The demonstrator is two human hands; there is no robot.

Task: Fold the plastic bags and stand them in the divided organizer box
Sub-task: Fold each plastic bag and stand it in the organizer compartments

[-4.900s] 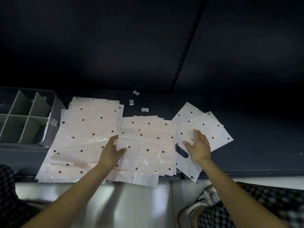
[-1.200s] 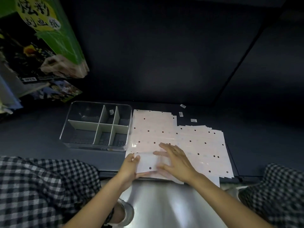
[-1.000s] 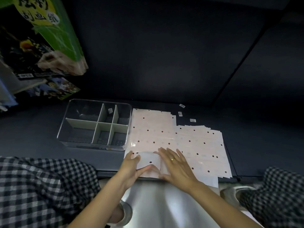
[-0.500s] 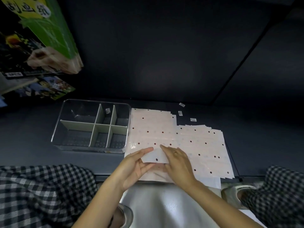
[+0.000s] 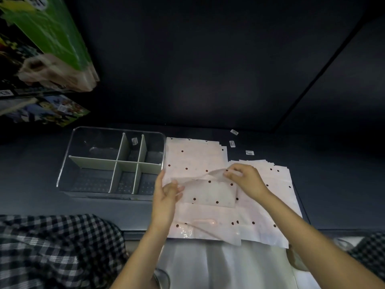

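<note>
Here my left hand (image 5: 166, 195) pinches the left edge of a partly folded plastic bag (image 5: 210, 192), fingers curled round it, while my right hand (image 5: 245, 180) grasps the bag's upper right corner between thumb and fingertips and holds that corner lifted off the rest. The bag is pale pink with dark dots, and it sits raised just above the stacks of flat bags (image 5: 195, 157) of the same pattern, which lie spread on the dark tabletop (image 5: 333, 184) in two overlapping piles, the left pile reaching further back than the right one. Their near edges hang over the tabletop's front edge.

Just left of the stacks, touching or almost touching them, stands the clear divided organizer box (image 5: 68, 163), its pale dividers (image 5: 116, 164) marking off six compartments; none of them holds a bag, and a small sticker shows on its back wall. Three small labels (image 5: 232, 143) lie on the tabletop behind the bags. At upper left, green printed packages (image 5: 48, 38) lean in from the edge. My checked trousers (image 5: 52, 247) show at both lower corners.
</note>
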